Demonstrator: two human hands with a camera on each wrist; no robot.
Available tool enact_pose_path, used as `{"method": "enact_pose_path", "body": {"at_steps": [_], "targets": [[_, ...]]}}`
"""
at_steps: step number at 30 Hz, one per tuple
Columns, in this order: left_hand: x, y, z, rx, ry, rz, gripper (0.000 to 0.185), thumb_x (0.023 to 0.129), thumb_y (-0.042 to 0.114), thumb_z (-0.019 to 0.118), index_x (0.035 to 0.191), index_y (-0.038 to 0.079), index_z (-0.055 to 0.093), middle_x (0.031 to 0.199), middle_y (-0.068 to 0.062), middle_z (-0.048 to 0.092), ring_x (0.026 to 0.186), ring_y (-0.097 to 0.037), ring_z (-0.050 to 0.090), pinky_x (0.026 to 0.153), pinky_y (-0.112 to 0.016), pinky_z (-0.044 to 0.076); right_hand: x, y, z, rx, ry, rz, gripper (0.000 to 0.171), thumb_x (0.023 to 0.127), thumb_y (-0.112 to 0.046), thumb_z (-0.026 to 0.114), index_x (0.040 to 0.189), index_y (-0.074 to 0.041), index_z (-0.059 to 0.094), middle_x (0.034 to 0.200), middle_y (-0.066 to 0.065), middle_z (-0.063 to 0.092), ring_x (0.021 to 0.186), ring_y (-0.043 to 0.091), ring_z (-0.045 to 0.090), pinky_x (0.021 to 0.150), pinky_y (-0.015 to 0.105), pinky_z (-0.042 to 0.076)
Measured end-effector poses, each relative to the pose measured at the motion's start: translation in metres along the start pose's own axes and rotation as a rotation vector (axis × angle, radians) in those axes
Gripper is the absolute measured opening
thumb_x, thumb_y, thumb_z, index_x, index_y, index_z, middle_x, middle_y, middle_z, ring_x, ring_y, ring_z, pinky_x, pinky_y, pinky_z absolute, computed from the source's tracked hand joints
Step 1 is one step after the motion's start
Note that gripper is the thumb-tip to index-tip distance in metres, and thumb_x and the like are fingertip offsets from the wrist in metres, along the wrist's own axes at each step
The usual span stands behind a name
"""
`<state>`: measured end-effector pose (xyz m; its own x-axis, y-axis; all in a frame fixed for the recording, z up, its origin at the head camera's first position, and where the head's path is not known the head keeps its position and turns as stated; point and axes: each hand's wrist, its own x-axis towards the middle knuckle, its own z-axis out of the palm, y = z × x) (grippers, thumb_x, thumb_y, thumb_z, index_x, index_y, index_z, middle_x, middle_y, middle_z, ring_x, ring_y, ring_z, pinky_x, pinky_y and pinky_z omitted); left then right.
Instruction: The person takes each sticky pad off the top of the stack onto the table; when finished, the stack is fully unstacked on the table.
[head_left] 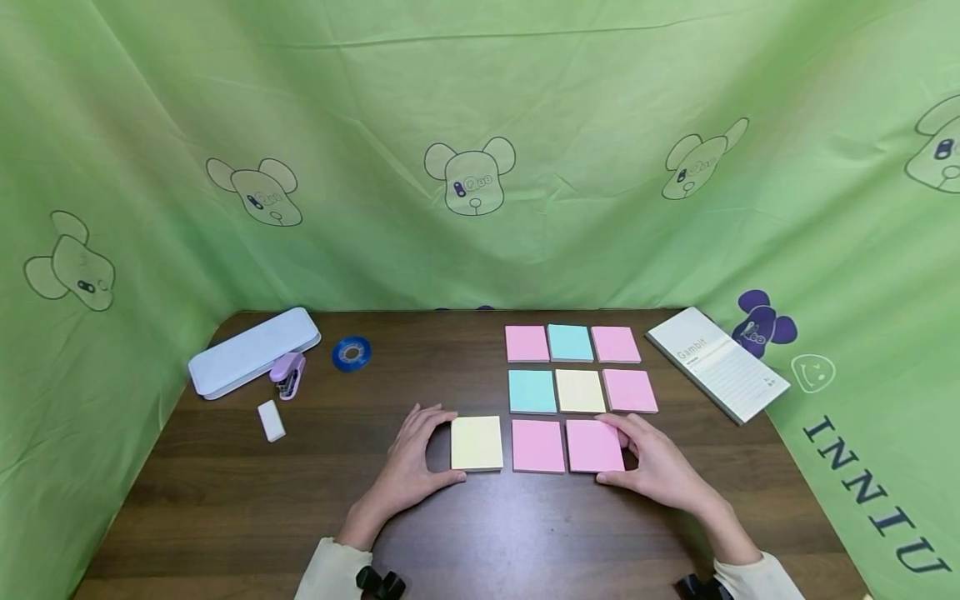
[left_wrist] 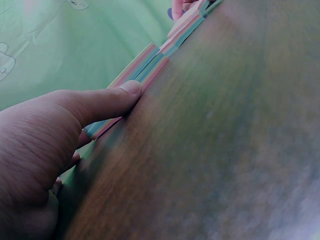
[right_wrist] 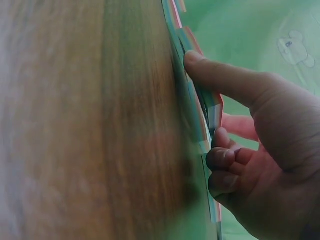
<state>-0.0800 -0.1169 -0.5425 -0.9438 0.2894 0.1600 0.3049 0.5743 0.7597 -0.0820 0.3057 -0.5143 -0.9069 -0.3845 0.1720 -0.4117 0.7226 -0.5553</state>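
Note:
My left hand point(head_left: 412, 454) grips a pale yellow sticky note pad point(head_left: 476, 443) at its left side, thumb on the near edge and fingers at the far corner. In the left wrist view, the thumb presses on the pad's layered yellow, pink and blue side point(left_wrist: 150, 65). My right hand point(head_left: 660, 462) holds a pink sticky note pad point(head_left: 594, 446) by its near and far edges. Between these two pads lies another pink pad point(head_left: 537, 446). Behind them are two rows of pads, among them a blue pad point(head_left: 532, 392) and a yellow pad point(head_left: 579, 392).
At the back left lie a light blue pencil case point(head_left: 255, 350), a purple stapler point(head_left: 288, 373), a white eraser point(head_left: 272, 421) and a blue tape roll point(head_left: 352, 354). A notebook point(head_left: 716, 362) lies at the right edge. Green cloth point(head_left: 472, 258) walls the brown table point(head_left: 225, 517).

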Motion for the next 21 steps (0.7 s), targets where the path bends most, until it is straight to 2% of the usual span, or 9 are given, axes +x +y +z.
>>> {"method": "enact_pose_path", "body": {"at_steps": [8,15,21], "targets": [[0.002,0.0015,-0.0016,-0.014,-0.035,-0.045,0.088,0.079,0.029,0.103,0.156,0.014,0.061,0.168,-0.018,0.05,0.165,-0.046,0.028,0.129,-0.078,0.024,0.0011,0.0025,0.0021,-0.025,-0.011,-0.004,0.087,0.072,-0.025,0.107,0.147,-0.006,0.066,0.101,-0.009,0.054,0.09,0.005,0.049,0.075,0.024,0.045],[0.0011,0.0018,-0.0017,-0.011,-0.03,-0.042,0.088,0.079,0.029,0.103,0.155,0.014,0.061,0.167,-0.018,0.05,0.165,-0.047,0.029,0.128,-0.079,0.024,0.0022,0.0036,0.0032,0.012,-0.011,-0.01,0.081,0.072,-0.019,0.106,0.141,-0.006,0.066,0.097,-0.007,0.051,0.086,0.004,0.047,0.07,0.021,0.041],[0.0012,-0.0002,-0.001,-0.009,-0.014,-0.012,0.088,0.078,0.029,0.104,0.154,0.013,0.062,0.164,-0.016,0.054,0.162,-0.042,0.036,0.132,-0.073,0.024,0.002,0.0017,0.0029,0.011,-0.005,-0.019,0.079,0.073,-0.019,0.106,0.14,-0.007,0.067,0.097,-0.008,0.052,0.087,0.004,0.048,0.071,0.021,0.041]]}}
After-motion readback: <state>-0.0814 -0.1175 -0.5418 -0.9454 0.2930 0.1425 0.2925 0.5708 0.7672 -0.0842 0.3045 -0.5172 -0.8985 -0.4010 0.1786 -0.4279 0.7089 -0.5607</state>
